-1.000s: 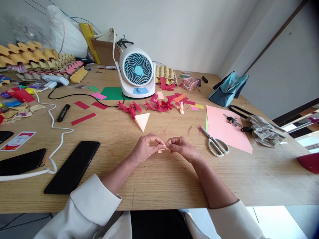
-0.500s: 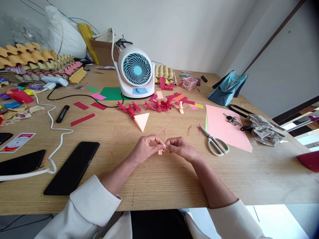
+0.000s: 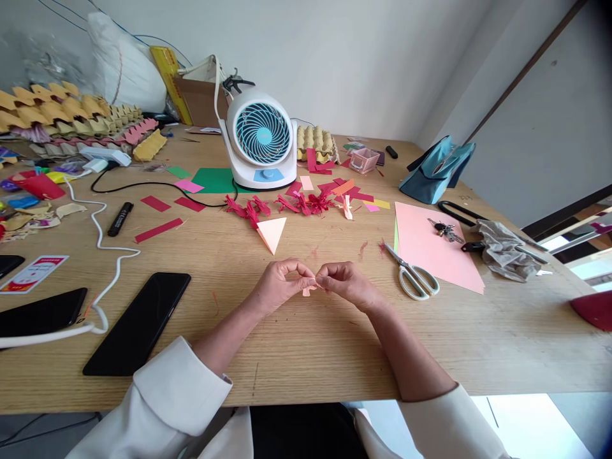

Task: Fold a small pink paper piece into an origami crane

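Between my fingertips is a small light pink paper piece (image 3: 306, 292), mostly covered by the fingers. My left hand (image 3: 285, 284) pinches it from the left, thumb against forefinger. From the other side my right hand (image 3: 345, 283) pinches it too, and the two sets of fingertips nearly touch. Just beyond the left hand lies a folded pale pink paper triangle (image 3: 272, 234). Farther back is a row of twisted red paper pieces (image 3: 306, 203), with one pale pink twisted piece (image 3: 347, 207) at its right end. White-handled scissors (image 3: 415, 278) rest to the right of my hands.
A white fan (image 3: 264, 140) stands at the back among red paper scraps. Pink paper sheets (image 3: 430, 242) with keys (image 3: 445, 230) on them lie at right, near a blue bag (image 3: 437, 169). On the left are a black phone (image 3: 138, 324), a marker (image 3: 120, 218) and a white cable (image 3: 100, 236).
My fingertips have shifted very slightly on the small pink paper piece. Everything else on the table stays where it was.
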Available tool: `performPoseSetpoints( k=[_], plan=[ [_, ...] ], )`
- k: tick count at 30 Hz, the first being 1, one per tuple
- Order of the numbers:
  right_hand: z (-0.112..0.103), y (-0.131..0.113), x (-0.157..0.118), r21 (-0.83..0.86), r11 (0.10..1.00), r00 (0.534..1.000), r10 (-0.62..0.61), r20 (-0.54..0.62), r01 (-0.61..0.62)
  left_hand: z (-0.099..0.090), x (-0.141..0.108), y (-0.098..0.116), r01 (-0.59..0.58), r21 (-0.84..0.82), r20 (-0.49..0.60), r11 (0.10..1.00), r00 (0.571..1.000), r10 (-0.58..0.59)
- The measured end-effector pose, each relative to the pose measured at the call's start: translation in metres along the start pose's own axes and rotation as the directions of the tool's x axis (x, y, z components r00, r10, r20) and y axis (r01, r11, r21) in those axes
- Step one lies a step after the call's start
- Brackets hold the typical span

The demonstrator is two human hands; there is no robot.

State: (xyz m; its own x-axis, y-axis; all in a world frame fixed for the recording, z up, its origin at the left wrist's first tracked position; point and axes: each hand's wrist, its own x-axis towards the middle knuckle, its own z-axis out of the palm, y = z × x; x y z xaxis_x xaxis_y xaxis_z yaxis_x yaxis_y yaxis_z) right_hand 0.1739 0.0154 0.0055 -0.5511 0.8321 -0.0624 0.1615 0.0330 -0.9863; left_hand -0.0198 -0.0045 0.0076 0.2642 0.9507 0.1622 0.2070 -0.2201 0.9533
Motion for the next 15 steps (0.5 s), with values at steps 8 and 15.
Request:
performPoseSetpoints(
  k=[8,15],
  plan=[
    [0.0055,-0.0020,0.0007,0.027,1.000,0.998,-0.012,-0.061,0.014,-0.0005,-0.0004,-0.0068,0.028,-0.132,0.046,0.991,0.999,-0.022],
    [0.0033,0.0023,0.0013,0.061,0.998,0.999,-0.019,-0.050,0.022,-0.0008,0.0003,-0.0093,-0.066,-0.067,-0.005,0.996,0.998,0.065]
  ],
)
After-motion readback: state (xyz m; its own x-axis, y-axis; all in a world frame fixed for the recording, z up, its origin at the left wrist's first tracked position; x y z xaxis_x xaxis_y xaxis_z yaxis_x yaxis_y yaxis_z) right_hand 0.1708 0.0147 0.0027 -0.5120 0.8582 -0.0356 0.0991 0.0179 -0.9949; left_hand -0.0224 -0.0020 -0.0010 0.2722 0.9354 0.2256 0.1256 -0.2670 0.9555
